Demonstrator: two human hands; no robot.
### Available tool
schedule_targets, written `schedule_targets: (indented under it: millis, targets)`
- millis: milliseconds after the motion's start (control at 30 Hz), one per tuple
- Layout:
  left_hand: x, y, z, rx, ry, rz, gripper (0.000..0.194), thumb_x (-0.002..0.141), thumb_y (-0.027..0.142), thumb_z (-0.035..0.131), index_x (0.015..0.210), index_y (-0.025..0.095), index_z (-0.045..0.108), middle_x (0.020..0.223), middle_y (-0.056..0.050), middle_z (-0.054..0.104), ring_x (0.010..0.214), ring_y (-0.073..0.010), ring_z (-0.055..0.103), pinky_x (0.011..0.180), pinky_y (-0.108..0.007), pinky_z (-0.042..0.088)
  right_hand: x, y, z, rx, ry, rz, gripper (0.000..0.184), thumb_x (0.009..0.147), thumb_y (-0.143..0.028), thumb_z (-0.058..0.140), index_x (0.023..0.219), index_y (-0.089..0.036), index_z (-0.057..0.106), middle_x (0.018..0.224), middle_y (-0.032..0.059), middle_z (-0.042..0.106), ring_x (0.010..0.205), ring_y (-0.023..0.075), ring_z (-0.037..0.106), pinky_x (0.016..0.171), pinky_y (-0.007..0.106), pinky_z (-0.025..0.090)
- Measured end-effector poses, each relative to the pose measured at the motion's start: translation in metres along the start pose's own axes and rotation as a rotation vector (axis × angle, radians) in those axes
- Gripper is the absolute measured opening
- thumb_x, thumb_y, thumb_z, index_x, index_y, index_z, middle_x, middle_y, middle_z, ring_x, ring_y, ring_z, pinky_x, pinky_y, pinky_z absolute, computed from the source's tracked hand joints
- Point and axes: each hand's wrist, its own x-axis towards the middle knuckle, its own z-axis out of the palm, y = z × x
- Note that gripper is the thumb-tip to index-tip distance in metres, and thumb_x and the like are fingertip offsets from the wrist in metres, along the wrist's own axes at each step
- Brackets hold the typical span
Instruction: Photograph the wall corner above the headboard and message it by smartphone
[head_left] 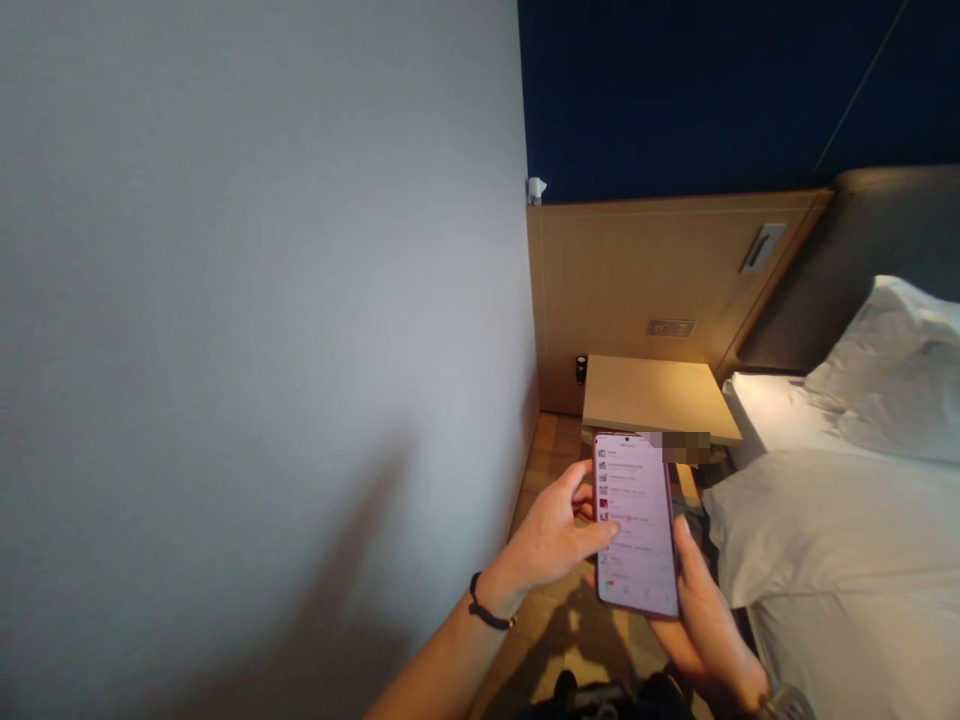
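The left hand's [559, 530] thumb reaches over the lit screen, spread from the forefinger, which meets the left edge; the other fingers curl beside that edge, tips partly hidden. The right hand's [701, 610] thumb presses along the right edge, gripping the phone against a palm beneath its lower corner; its fingers are mostly hidden behind. Between the hands is a slim smartphone with a dark reddish rim [636, 560], screen up toward the camera, long axis pointing away from the person, top end leaning slightly left. The left wrist, wearing a black cord bracelet [489, 606], slants in from the lower left; the right, wearing a metallic watch [787, 702], comes from the lower right. Beyond the phone's top is a pale wooden bedside shelf [652, 392], with white bedding [825, 530] to the right.
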Motion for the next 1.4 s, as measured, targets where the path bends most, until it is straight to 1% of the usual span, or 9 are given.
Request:
schedule_targets:
  millis: [100,267,567,767,867,967,1067,1167,1400]
  targets:
    - [-0.005,-0.001,0.003,-0.008,-0.024,0.011,0.058,0.073,0.012,0.067,0.127,0.013,0.046,0.112,-0.011,0.066,0.096,-0.0193,0.064,0.085,-0.033,0.052,0.0,-0.001,0.003,-0.01,0.018,0.009,0.053,0.072,-0.067,0.07,0.103,-0.024,0.075,0.106,0.0087,0.073,0.11,0.0294,0.063,0.102,0.049,0.045]
    - [-0.006,-0.005,0.007,0.024,0.037,0.015,0.048,0.076,0.014,0.066,0.121,0.012,0.051,0.115,-0.012,0.066,0.102,-0.0231,0.065,0.089,-0.038,0.053,-0.001,-0.003,0.003,0.004,0.026,0.031,0.054,0.066,-0.066,0.075,0.102,-0.026,0.075,0.107,0.0077,0.073,0.112,0.0303,0.062,0.104,0.049,0.044]
    - [-0.006,-0.003,0.007,0.09,0.03,0.082,0.05,0.076,0.013,0.066,0.125,0.014,0.052,0.121,-0.01,0.065,0.107,-0.023,0.063,0.091,-0.035,0.051,0.001,-0.001,-0.001,0.005,0.037,0.006,0.054,0.067,-0.066,0.074,0.104,-0.027,0.075,0.107,0.0073,0.073,0.111,0.0285,0.062,0.105,0.046,0.044]
    - [-0.01,-0.007,0.01,0.112,0.01,0.063,0.056,0.076,0.015,0.065,0.13,0.013,0.049,0.112,-0.008,0.067,0.098,-0.0205,0.063,0.085,-0.033,0.05,-0.001,-0.008,-0.006,0.006,0.05,-0.038,0.049,0.075,-0.063,0.07,0.108,-0.027,0.073,0.108,0.0061,0.073,0.11,0.0267,0.063,0.106,0.045,0.043]
    - [-0.013,-0.004,0.018,0.169,0.033,0.044,0.063,0.072,0.011,0.065,0.132,0.016,0.047,0.109,-0.006,0.067,0.095,-0.0189,0.063,0.081,-0.029,0.05,0.0,-0.012,-0.007,0.015,-0.002,-0.035,0.049,0.08,-0.064,0.064,0.11,-0.026,0.072,0.108,0.0078,0.073,0.11,0.0268,0.063,0.106,0.046,0.042]
    - [-0.017,0.001,0.027,0.215,0.059,-0.001,0.072,0.067,0.006,0.065,0.134,0.019,0.044,0.112,-0.004,0.066,0.094,-0.0183,0.063,0.083,-0.03,0.051,0.002,-0.014,-0.003,0.028,-0.006,-0.087,0.048,0.082,-0.063,0.062,0.116,-0.029,0.069,0.108,0.0067,0.073,0.11,0.0255,0.063,0.107,0.046,0.041]
    - [-0.018,0.002,0.034,0.223,0.072,0.03,0.078,0.064,0.005,0.067,0.136,0.021,0.041,0.123,-0.006,0.062,0.104,-0.0211,0.061,0.093,-0.033,0.05,0.004,-0.013,0.003,0.023,0.034,-0.149,0.049,0.082,-0.061,0.063,0.122,-0.032,0.065,0.11,0.0049,0.072,0.112,0.024,0.062,0.109,0.045,0.04]
    - [-0.017,-0.004,0.039,0.274,0.113,0.107,0.085,0.062,0.008,0.073,0.139,0.022,0.04,0.135,-0.009,0.054,0.119,-0.0253,0.054,0.105,-0.038,0.043,0.005,-0.013,0.005,0.027,0.058,-0.148,0.052,0.079,-0.063,0.065,0.118,-0.029,0.068,0.111,0.0058,0.072,0.115,0.0252,0.061,0.11,0.046,0.038]
    - [-0.01,-0.019,0.055,0.355,0.244,0.096,0.094,0.061,0.017,0.079,0.143,0.02,0.035,0.142,-0.013,0.044,0.131,-0.0315,0.042,0.113,-0.048,0.034,0.008,-0.011,0.002,0.061,0.074,-0.141,0.052,0.072,-0.064,0.072,0.108,-0.026,0.073,0.109,0.0064,0.073,0.117,0.0272,0.059,0.113,0.046,0.035]
